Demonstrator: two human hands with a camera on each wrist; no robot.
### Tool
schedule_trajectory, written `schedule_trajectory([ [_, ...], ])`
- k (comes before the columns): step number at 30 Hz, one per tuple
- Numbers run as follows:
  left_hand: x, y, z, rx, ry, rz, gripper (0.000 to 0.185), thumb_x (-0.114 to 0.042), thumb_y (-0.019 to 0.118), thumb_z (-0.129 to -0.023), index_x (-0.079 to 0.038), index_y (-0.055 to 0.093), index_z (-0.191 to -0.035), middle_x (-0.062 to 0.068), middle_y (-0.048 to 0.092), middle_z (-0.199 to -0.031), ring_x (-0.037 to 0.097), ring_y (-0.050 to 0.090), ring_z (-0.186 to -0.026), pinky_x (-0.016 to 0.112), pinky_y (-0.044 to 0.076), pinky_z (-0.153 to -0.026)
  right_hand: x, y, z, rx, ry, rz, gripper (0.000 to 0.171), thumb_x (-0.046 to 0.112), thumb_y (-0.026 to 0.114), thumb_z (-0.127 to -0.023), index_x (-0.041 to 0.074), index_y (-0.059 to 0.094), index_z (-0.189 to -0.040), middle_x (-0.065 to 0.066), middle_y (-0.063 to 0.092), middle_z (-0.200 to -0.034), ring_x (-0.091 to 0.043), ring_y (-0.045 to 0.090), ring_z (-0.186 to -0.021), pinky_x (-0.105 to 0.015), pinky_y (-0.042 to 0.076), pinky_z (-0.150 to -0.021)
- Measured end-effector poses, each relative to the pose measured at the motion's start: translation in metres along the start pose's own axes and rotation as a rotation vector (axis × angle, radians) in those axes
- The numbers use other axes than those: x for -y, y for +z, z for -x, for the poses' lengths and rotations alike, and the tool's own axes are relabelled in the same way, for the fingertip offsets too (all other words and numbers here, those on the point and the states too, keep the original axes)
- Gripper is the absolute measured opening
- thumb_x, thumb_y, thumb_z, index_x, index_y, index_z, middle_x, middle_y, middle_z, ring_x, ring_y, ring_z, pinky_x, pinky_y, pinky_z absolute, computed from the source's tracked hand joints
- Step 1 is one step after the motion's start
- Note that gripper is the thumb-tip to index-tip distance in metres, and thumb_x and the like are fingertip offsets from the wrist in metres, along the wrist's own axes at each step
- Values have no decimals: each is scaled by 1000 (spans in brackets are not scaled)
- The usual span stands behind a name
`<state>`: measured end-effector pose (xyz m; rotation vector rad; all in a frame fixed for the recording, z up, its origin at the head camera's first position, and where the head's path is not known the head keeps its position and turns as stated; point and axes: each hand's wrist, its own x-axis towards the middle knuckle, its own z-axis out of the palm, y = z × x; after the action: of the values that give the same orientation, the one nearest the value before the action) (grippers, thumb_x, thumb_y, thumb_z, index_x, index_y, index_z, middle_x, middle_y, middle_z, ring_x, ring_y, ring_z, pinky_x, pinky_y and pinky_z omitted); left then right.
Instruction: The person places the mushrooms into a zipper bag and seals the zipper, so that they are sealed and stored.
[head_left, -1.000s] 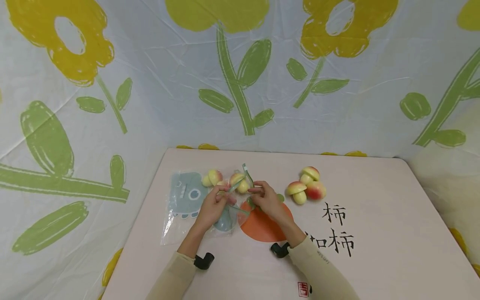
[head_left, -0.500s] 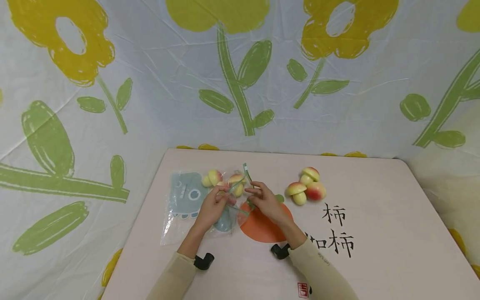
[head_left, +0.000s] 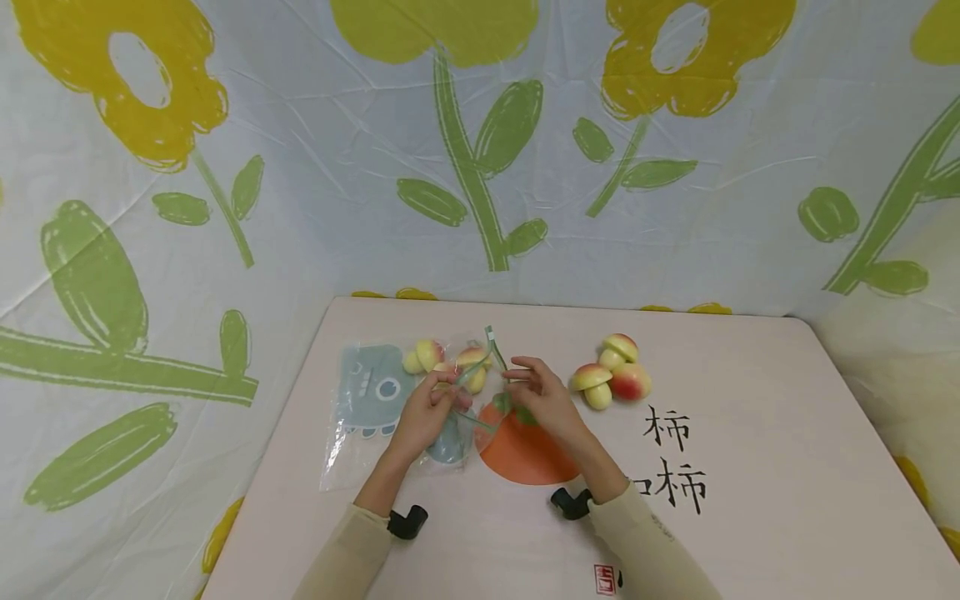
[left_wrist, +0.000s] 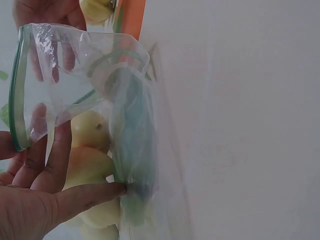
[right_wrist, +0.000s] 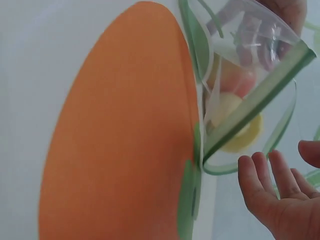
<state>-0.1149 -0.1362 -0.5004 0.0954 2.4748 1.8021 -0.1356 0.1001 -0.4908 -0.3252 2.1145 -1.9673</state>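
Note:
A clear zip bag (head_left: 367, 396) with green seal strips and a blue cartoon print lies at the left, its mouth lifted and spread. My left hand (head_left: 420, 417) pinches the bag's edge near the seal; in the left wrist view its thumb (left_wrist: 92, 197) stretches along the film. Beside the mouth, my right hand (head_left: 551, 404) has loosely bent fingers (right_wrist: 255, 185) with nothing pinched, fingertips close to the green strip (right_wrist: 260, 102). Yellow-and-red toy mushrooms (head_left: 474, 371) overlap the bag, and one shows through the film in the right wrist view.
Several more toy mushrooms (head_left: 594, 383) cluster right of my right hand. The pale table mat (head_left: 750, 392) bears an orange persimmon print (head_left: 525, 450) and black characters. A flower-patterned cloth (head_left: 337, 208) rises behind the table and along both sides.
My right hand has shifted slightly right, away from the bag's mouth, and its fingers have loosened from the strip. My left hand has stayed at the bag's edge.

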Motion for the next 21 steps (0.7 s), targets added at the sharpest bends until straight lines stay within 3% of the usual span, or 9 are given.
schedule_trajectory([
  [7, 0, -1, 0, 8, -5, -21, 13, -20, 55, -104, -17, 57, -117, -3, 75, -84, 15, 69, -88, 36, 44, -76, 2, -17, 6, -41, -26, -18, 47, 6, 58, -102, 2, 42, -145, -31, 53, -134, -50, 52, -119, -57, 45, -97],
  [15, 0, -1, 0, 6, 6, -49, 13, -18, 55, -104, -18, 58, -117, -3, 74, -84, 18, 61, -74, 31, 36, -62, 10, -39, 18, -95, -56, 35, 47, 7, 59, -101, 3, 43, -145, -27, 55, -133, -49, 52, -121, -52, 48, -95],
  [21, 2, -1, -1, 11, 4, -54, 13, -18, 54, -103, -17, 57, -116, -3, 74, -84, 20, 57, -69, 30, 34, -59, 13, -52, 25, -145, -42, 36, 46, 4, 60, -100, 1, 45, -143, -30, 54, -132, -43, 55, -120, -31, 51, -93],
])
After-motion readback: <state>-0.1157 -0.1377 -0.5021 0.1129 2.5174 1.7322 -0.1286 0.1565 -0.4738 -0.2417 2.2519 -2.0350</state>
